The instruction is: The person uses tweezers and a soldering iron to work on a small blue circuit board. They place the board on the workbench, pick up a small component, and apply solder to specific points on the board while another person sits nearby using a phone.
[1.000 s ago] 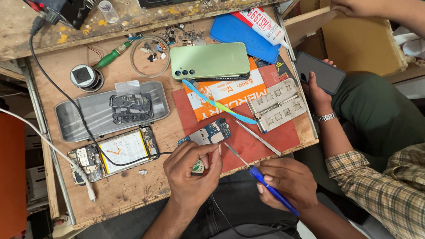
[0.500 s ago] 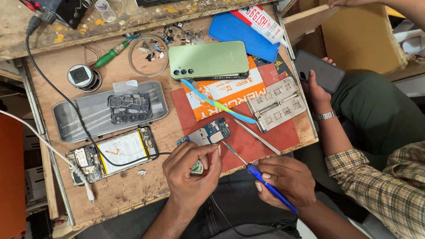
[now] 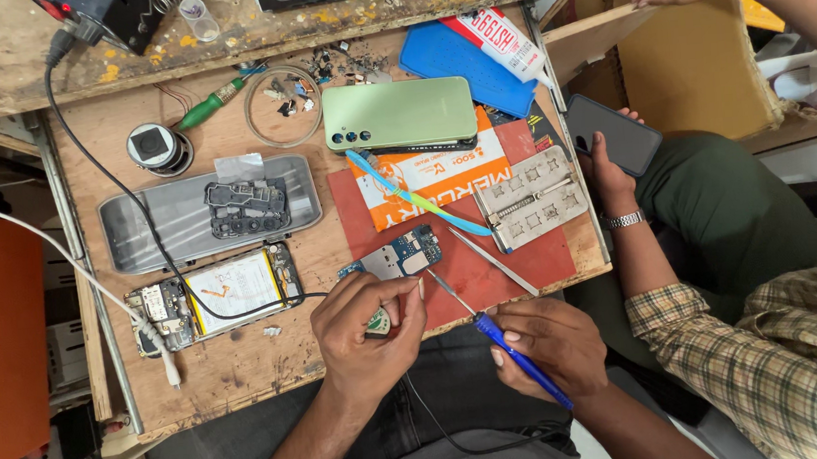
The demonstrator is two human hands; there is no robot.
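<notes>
Pretty cramped around the circuit board (image 3: 393,256), boxed in by tweezers (image 3: 493,262), metal jig (image 3: 533,198) and opened phone (image 3: 217,297), bare tabletop (image 3: 246,370) only near the front edge.

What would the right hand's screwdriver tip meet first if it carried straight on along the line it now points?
Probably the blue circuit board: the right hand aims the blue screwdriver up-left, its tip just short of the board's lower right edge. Height above the red mat is unclear.

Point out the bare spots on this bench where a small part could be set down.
Bare wood lies below the opened phone, left of the left hand. The red mat is free between the tweezers and the metal jig. The tray's left half is empty. The strip around the wire coil is crowded.
</notes>
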